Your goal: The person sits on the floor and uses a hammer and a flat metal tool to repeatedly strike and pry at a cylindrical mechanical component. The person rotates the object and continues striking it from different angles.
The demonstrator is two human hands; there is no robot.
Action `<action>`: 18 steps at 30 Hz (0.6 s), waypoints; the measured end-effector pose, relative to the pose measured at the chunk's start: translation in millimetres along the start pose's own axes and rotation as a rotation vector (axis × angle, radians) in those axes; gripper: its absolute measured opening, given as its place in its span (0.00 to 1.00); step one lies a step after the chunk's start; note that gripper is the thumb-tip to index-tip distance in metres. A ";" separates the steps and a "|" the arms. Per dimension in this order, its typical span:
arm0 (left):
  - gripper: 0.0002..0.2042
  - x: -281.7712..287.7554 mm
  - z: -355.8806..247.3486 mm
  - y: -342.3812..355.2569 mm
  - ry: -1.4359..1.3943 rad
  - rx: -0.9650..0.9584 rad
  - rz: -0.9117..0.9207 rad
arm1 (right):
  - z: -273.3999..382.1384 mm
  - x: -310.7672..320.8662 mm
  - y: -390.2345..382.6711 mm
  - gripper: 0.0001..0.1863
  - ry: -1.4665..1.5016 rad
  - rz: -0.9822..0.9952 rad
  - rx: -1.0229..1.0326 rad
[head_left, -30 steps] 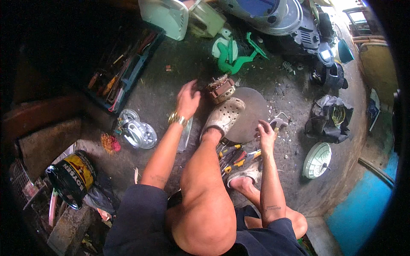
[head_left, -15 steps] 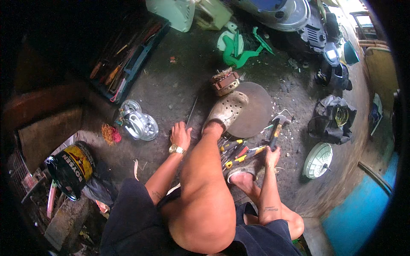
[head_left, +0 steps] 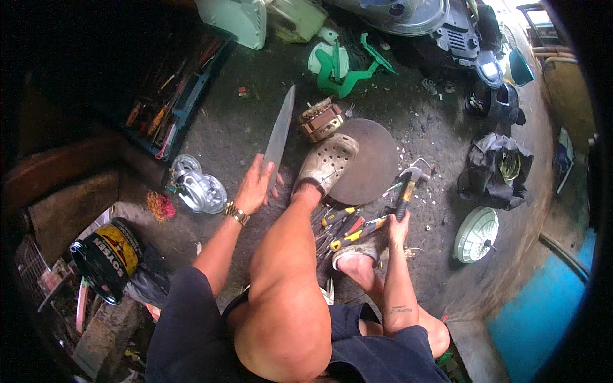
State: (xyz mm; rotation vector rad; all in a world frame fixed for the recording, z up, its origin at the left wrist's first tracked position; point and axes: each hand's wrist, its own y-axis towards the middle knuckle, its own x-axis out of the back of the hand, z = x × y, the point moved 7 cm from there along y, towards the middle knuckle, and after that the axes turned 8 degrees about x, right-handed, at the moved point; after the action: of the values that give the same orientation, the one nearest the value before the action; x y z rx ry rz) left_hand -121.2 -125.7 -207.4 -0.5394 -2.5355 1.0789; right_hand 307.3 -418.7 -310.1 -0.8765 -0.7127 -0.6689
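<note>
My left hand (head_left: 254,186), with a gold watch at the wrist, is closed on a knife (head_left: 280,131). Its long grey blade points away from me and its handle end is hidden in the palm. In my right hand (head_left: 398,228) is a claw hammer (head_left: 407,191), gripped by its black and yellow handle with the head up. Between the hands, my clog (head_left: 329,159) rests on a round dark disc (head_left: 373,163). A motor stator (head_left: 320,121) with copper-brown windings lies against the clog's toe. Several yellow-and-black hand tools (head_left: 348,233) lie by my other foot.
Silver fan-like parts (head_left: 198,185) lie at left, near a tool tray (head_left: 172,105). A black paint bucket (head_left: 105,258) stands nearby. Green plastic parts (head_left: 341,67) lie ahead. On the right are a black bag (head_left: 495,169) and a pale round plastic part (head_left: 477,235). Debris litters the floor.
My left hand has lifted off the floor with the knife, whose blade is now raised and shows its broad side. The right hand still holds the hammer, nearly unmoved.
</note>
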 end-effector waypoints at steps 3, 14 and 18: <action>0.15 11.3 -18.3 22.4 0.317 -0.219 -0.127 | -0.1 -0.5 1.7 0.37 0.004 0.017 -0.011; 0.12 16.4 -64.4 56.3 0.855 -0.253 -0.115 | 39.0 19.2 -10.9 0.33 -0.129 -0.057 -0.043; 0.11 3.5 -73.1 57.2 0.943 -0.351 -0.130 | 10.1 25.7 -11.9 0.28 0.121 -0.124 -0.078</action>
State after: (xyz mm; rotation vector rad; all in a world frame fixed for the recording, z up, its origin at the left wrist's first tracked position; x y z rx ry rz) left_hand -80.1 -42.6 -201.0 -0.7352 -1.8523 0.2042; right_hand 310.6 -421.5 -280.3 -0.8602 -0.6393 -0.8580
